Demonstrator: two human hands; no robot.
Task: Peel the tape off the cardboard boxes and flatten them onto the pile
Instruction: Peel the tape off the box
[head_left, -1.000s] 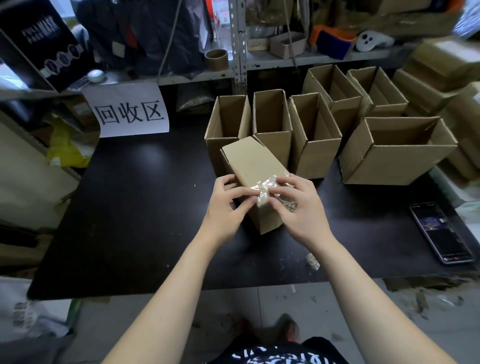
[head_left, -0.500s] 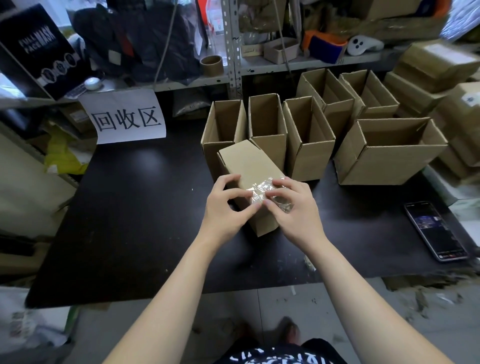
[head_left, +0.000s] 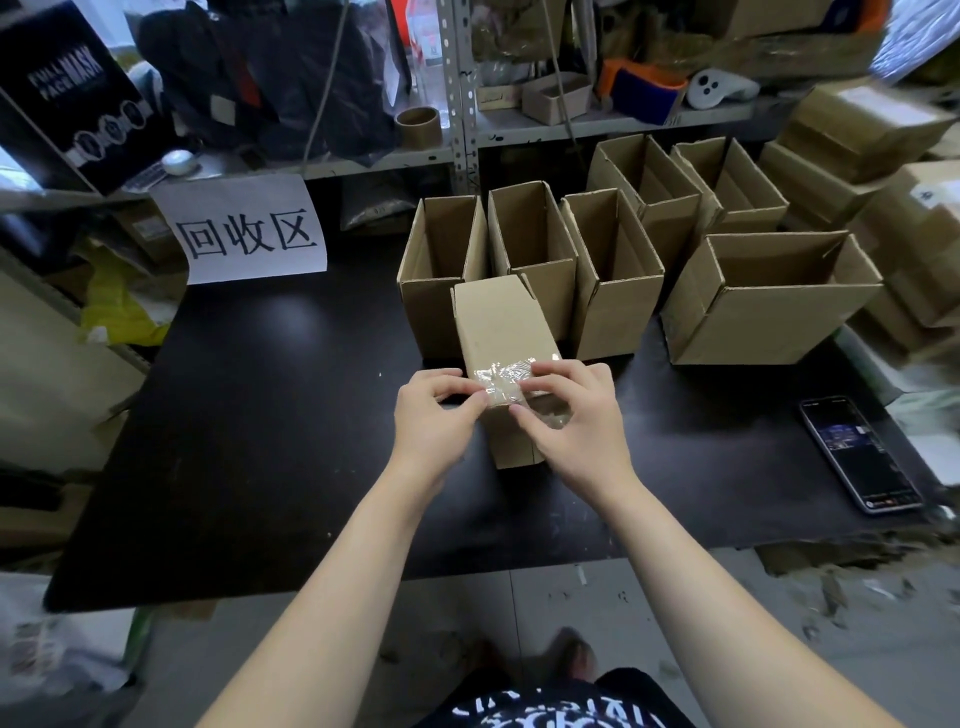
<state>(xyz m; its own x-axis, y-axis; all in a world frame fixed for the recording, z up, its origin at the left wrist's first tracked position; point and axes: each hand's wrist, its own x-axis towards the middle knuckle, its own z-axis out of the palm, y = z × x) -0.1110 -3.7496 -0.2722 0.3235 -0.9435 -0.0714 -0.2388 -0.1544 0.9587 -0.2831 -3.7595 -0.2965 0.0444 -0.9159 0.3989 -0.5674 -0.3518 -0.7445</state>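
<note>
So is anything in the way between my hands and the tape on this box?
Nothing visible stands between them. The left hand grips the box at its taped near end, thumb against the tape, and the right hand pinches the tape over that edge.

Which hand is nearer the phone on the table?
Right. The right hand is on the box toward the phone; the left hand is on its far side.
</note>
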